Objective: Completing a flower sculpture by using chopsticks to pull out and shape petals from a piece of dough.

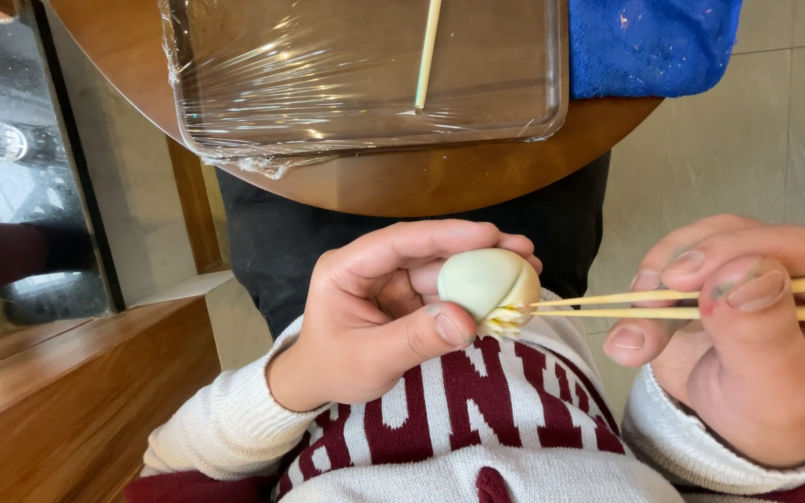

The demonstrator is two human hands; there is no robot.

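Observation:
My left hand (375, 312) cups a pale green ball of dough (482, 279) with a few scored lines, held between thumb and fingers above my lap. The dough's lower edge shows a small frilled, yellowish opening. My right hand (738, 335) grips a pair of thin wooden sticks (626, 305) like chopsticks; their tips touch the frilled spot on the dough.
A round wooden table (402, 186) lies ahead, bearing a rectangular tray wrapped in clear film (235, 102) with one wooden stick (429, 47) lying on the film. A blue cloth (645, 42) rests at the table's right. A wooden ledge (67, 401) runs along the left.

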